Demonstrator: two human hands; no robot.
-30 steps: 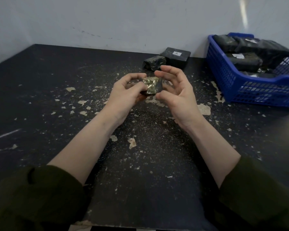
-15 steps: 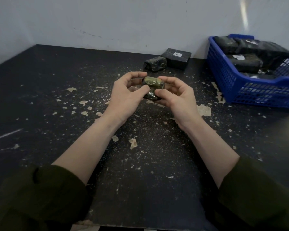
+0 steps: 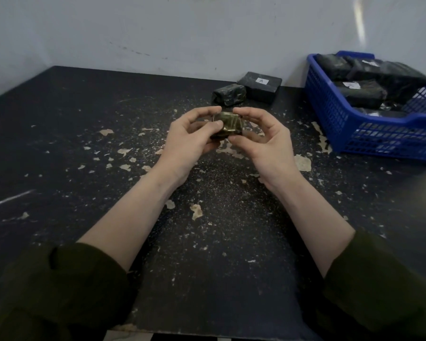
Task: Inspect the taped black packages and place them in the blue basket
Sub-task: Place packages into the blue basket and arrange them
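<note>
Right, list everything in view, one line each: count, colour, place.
held package: one, glossy dark olive-black, above the table's middle, between both hands
small taped package: one, black, on the table at the back
labelled package: one, black with a white label, by the wall, just right of the small one
basket packages: several, exact count unclear, black, some with white labels, piled in the basket
blue basket: one, blue, at the table's far right
table: one, black with pale flaked patches
wall: one, pale grey, behind the table
sleeves: two, dark green, at the bottom corners
left hand: one, grips the held package's left side
right hand: one, grips its right side
</note>
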